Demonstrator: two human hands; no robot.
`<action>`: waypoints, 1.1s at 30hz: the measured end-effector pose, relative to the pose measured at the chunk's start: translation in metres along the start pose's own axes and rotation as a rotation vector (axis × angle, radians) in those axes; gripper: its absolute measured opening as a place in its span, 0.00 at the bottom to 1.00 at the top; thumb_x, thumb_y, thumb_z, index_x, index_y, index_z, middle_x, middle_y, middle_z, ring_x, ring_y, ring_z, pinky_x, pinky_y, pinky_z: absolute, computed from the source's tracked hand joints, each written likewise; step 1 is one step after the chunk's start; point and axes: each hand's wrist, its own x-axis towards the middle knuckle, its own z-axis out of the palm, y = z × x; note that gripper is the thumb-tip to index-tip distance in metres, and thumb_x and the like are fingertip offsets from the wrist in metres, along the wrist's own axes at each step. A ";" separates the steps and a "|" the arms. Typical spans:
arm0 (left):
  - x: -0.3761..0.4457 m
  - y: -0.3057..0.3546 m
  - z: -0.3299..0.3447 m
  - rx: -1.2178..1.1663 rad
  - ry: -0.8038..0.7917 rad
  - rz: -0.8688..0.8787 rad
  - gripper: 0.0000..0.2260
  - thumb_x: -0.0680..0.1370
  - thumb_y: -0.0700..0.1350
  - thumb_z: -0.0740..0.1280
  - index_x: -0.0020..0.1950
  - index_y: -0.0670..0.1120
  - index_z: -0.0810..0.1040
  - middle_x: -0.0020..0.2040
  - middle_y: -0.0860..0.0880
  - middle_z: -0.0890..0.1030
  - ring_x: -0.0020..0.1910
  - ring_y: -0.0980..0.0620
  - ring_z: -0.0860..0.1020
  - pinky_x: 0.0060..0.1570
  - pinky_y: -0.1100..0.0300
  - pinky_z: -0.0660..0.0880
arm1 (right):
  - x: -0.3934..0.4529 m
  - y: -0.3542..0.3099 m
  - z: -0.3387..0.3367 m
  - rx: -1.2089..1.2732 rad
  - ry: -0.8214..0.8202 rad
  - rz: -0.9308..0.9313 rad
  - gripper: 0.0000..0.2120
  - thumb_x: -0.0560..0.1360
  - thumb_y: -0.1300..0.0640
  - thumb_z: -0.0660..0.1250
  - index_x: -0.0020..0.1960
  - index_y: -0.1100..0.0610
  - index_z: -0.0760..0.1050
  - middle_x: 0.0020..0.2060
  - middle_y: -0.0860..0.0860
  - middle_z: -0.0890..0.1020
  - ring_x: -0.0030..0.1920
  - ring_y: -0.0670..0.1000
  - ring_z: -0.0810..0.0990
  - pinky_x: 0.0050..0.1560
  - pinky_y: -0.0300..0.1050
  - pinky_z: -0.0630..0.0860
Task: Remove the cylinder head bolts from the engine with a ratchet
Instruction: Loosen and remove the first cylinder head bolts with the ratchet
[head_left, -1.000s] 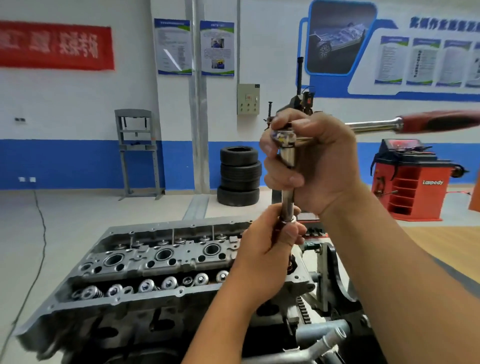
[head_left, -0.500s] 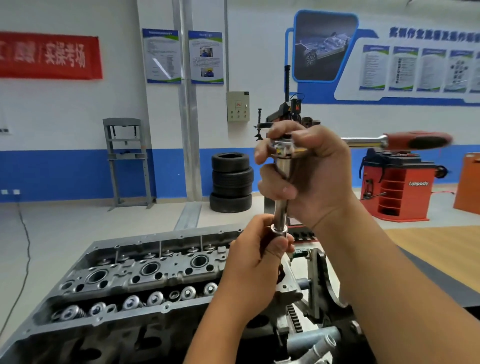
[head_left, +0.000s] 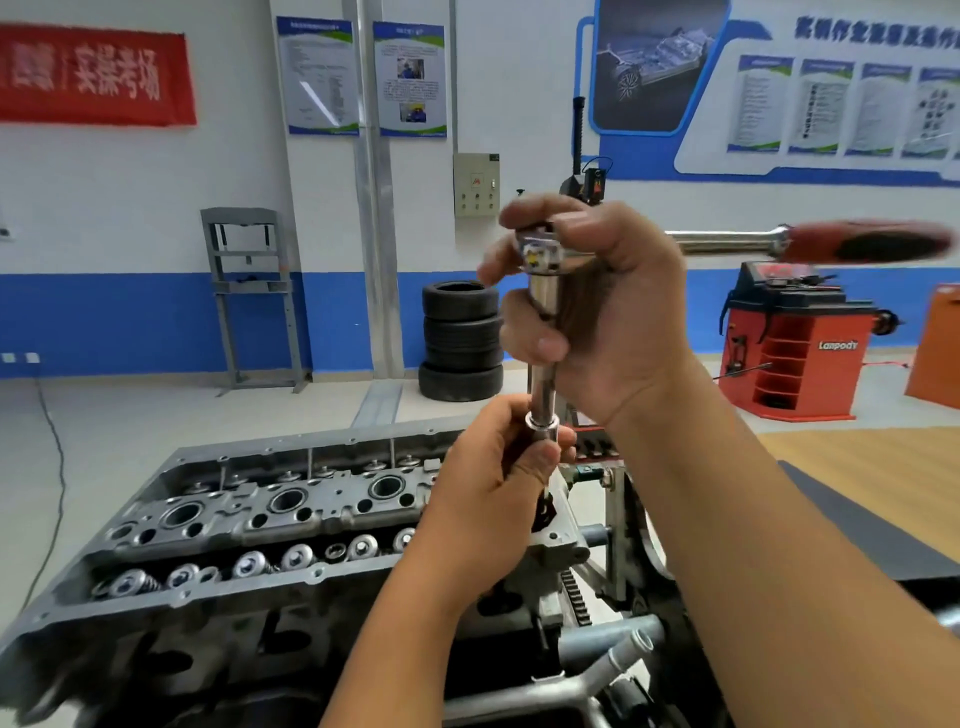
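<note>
The ratchet (head_left: 727, 243) is held up in front of me, its red and black handle pointing right and its chrome extension (head_left: 543, 384) hanging straight down. My right hand (head_left: 597, 312) grips the ratchet head and the top of the extension. Below it, my left hand (head_left: 498, 493) curls around the socket (head_left: 543, 423) and a dark cylinder head bolt whose lower end (head_left: 543, 512) shows under my palm. The grey cylinder head (head_left: 270, 514) of the engine lies lower left, with valve springs and round bores on top.
The engine sits on a stand with a toothed gear (head_left: 574, 592) and metal pipes (head_left: 613, 654) at lower right. Behind stand a stack of tyres (head_left: 460, 340), a grey press frame (head_left: 249, 296) and a red wheel balancer (head_left: 795, 343) on the workshop floor.
Both hands keep their hold on the ratchet, socket and bolt. The ratchet handle has dropped slightly and the view has shifted, so the engine sits further left and lower.
</note>
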 end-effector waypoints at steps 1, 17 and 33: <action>0.000 0.000 0.001 0.014 -0.004 0.003 0.11 0.85 0.37 0.62 0.57 0.52 0.78 0.51 0.53 0.86 0.53 0.54 0.84 0.58 0.54 0.80 | 0.000 -0.003 -0.005 0.060 -0.018 0.022 0.16 0.64 0.55 0.65 0.50 0.60 0.77 0.37 0.58 0.81 0.19 0.49 0.63 0.27 0.39 0.54; 0.000 0.003 0.004 0.107 -0.002 0.002 0.11 0.84 0.43 0.65 0.55 0.61 0.77 0.49 0.54 0.85 0.50 0.48 0.83 0.55 0.47 0.80 | -0.007 -0.010 -0.014 0.083 0.017 0.030 0.15 0.65 0.53 0.64 0.49 0.57 0.77 0.38 0.56 0.81 0.20 0.50 0.65 0.32 0.46 0.52; -0.001 0.001 0.012 0.260 0.063 0.002 0.09 0.83 0.43 0.66 0.54 0.57 0.71 0.45 0.54 0.83 0.45 0.54 0.79 0.47 0.57 0.77 | -0.001 -0.012 -0.016 0.103 0.020 0.100 0.12 0.67 0.52 0.60 0.47 0.54 0.74 0.31 0.53 0.76 0.21 0.49 0.64 0.31 0.42 0.53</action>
